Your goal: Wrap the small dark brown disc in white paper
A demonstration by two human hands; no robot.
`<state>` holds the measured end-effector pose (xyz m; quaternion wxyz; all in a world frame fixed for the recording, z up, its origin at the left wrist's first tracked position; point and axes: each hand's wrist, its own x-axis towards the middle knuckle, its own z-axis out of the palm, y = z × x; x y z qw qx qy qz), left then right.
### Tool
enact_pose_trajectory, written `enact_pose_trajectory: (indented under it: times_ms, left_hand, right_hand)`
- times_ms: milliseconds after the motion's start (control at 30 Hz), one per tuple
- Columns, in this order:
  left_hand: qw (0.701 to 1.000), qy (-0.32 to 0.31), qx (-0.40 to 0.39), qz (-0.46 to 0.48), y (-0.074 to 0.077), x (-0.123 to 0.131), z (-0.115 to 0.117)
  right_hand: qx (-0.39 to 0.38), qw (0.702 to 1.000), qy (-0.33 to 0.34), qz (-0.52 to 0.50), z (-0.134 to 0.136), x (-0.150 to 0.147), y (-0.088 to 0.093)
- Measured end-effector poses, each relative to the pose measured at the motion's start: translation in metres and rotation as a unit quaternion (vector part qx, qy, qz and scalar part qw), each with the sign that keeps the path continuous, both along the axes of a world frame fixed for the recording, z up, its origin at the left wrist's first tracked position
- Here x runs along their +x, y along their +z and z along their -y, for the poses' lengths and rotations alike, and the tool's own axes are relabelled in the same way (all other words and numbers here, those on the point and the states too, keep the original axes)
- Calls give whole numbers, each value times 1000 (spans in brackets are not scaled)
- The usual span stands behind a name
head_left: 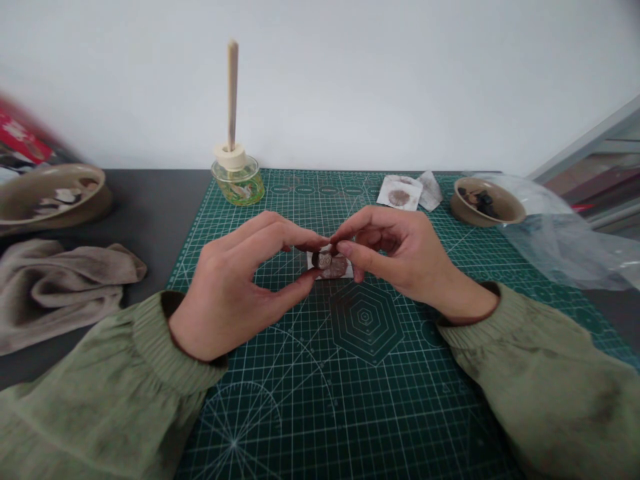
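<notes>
Over the green cutting mat [365, 400], a small round brown piece [325, 260] with a paler, textured face is held up between my hands. My left hand [250, 280] grips it, thumb below and fingertips above. Thumb and index finger of my right hand [395, 250] are pinched together at its upper right edge; the fingertips partly cover it. Just beneath lies a small white paper square [349, 271] with a round brown patch, partly hidden by the fingers and the piece.
Behind my right hand lie another brown-stained white square [399, 193] and a crumpled one [430, 191]. A bowl of dark pieces [487, 215] and clear plastic [555, 247] are at right. A reed diffuser [237, 183], another bowl [75, 212] and a grey-brown cloth [65, 287] are left.
</notes>
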<state>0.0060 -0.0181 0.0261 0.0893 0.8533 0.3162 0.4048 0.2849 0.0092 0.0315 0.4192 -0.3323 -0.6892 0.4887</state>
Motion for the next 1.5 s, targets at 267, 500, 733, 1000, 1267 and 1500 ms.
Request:
enact_pose_trajectory:
  times_ms: [267, 500, 733, 1000, 1267, 1500]
  left_hand:
    - [999, -31, 6, -7, 3, 1, 3]
    - [1000, 6, 17, 0, -1, 0, -1]
    - [1000, 8, 14, 11, -2, 1, -3]
    - [1000, 8, -13, 17, -2, 1, 1]
    - [1000, 7, 25, -3, -2, -1, -2]
    - [999, 13, 36, -9, -4, -3, -2]
  right_hand:
    - [-59, 994, 83, -30, -3, -5, -3]
    - [-123, 986, 93, -70, -3, -5, -4]
    - [-146, 981, 97, -87, -4, -3, -6]
    - [-69, 997, 31, -35, -4, -6, -2]
    - [-101, 989, 95, -57, -1, -3, -7]
    - [-101, 989, 97, -50, 0, -3, -5]
